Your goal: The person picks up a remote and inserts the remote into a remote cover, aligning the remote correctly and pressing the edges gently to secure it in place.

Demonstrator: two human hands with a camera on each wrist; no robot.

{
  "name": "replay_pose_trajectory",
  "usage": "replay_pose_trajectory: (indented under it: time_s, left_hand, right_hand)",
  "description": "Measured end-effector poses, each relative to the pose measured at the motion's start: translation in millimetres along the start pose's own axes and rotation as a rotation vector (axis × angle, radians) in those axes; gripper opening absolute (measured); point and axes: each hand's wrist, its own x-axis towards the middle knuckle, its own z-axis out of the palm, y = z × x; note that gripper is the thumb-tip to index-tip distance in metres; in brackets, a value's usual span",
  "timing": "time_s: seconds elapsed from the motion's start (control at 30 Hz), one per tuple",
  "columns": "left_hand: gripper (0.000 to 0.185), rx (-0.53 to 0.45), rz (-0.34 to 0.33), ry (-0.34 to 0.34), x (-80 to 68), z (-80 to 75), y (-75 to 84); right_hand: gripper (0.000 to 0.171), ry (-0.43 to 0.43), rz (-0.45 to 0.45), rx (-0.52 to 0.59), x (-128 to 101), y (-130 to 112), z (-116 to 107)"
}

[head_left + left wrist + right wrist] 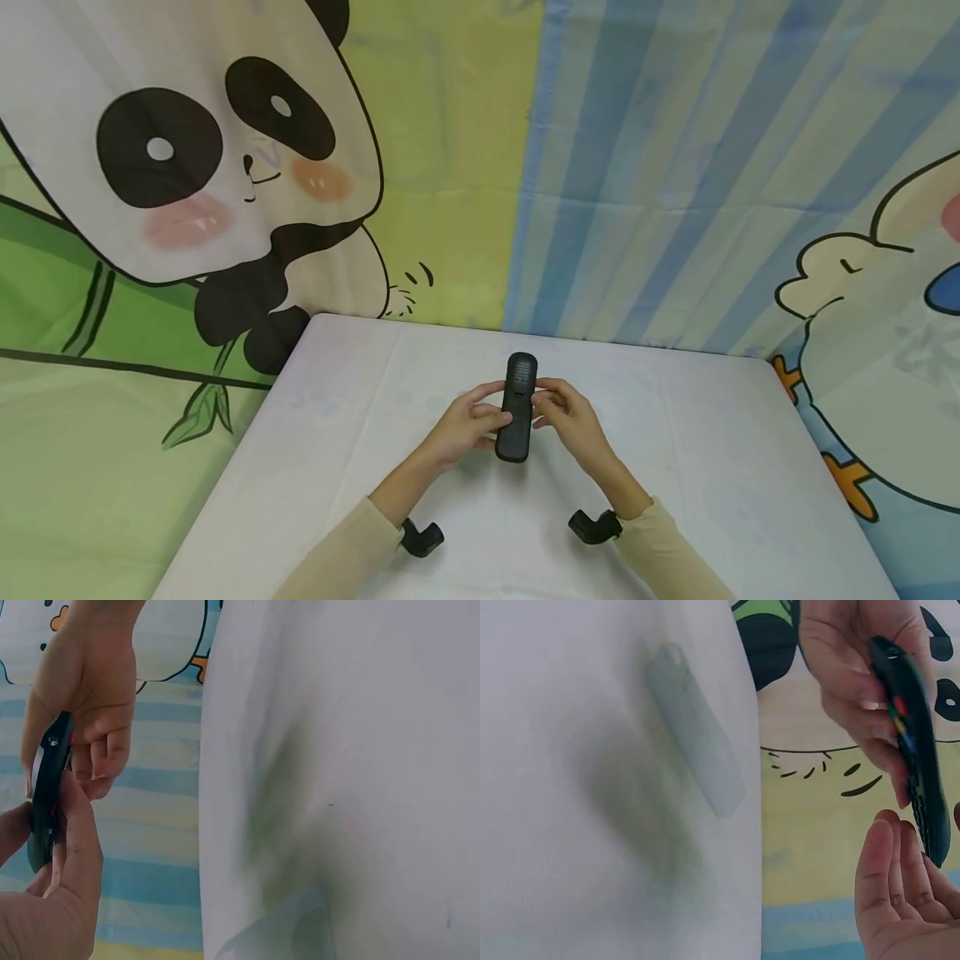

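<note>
While both my hands hold the remote (518, 406) above the table (697, 467), back side up, my left hand (467, 425) curls round its left edge and my right hand (567, 415) pinches the right. I judge I'm inspecting it; turning it over needs a steady two-sided grip.

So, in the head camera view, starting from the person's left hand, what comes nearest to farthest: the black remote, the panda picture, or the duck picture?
1. Black remote: held by the left hand, at the table's middle.
2. Panda picture: on the backdrop, up and to the left.
3. Duck picture: on the backdrop, at the far right.
</note>
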Motion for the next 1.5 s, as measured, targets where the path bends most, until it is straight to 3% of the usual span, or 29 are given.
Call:
replay_pose_trajectory:
  time_s: [0.3, 0.47, 0.57, 0.7, 0.87, 1.0, 1.17, 1.37, 1.5]
  left_hand:
    - [0.061, 0.071, 0.028, -0.01, -0.9, -1.7, -4.6]
    - [0.051, 0.182, 0.071, 0.005, -1.1, -11.9, -5.3]
    - [0.04, 0.269, 0.107, 0.071, -3.3, -24.4, -7.1]
    - [0.033, 0.429, 0.129, 0.21, -7.4, -43.8, -10.7]
    - [0.038, 0.592, 0.067, 0.317, -8.4, -65.1, -18.2]
    - [0.041, 0.584, -0.009, 0.314, -6.8, -74.4, -24.0]
    - [0.039, 0.51, -0.071, 0.254, 0.2, -77.9, -29.5]
    - [0.029, 0.515, -0.097, 0.236, 6.2, -79.6, -29.9]
    - [0.026, 0.531, -0.103, 0.231, 7.9, -82.0, -30.5]
  right_hand:
    - [0.042, -0.065, 0.072, 0.073, 3.7, -6.3, -0.2]
    - [0.039, -0.053, 0.072, 0.101, 8.1, -5.4, -1.0]
    - [0.036, -0.026, 0.076, 0.114, 13.9, -3.6, -0.8]
    - [0.034, 0.007, 0.099, 0.141, 25.2, 2.8, 0.7]
    - [0.035, 0.059, 0.112, 0.17, 43.8, 15.5, 8.7]
    - [0.036, 0.095, 0.123, 0.189, 60.6, 26.7, 20.6]
    - [0.035, 0.127, 0.151, 0.155, 78.5, 37.8, 34.1]
    - [0.036, 0.154, 0.222, 0.133, 89.3, 48.8, 45.6]
    - [0.038, 0.166, 0.22, 0.128, 90.9, 51.7, 51.4]
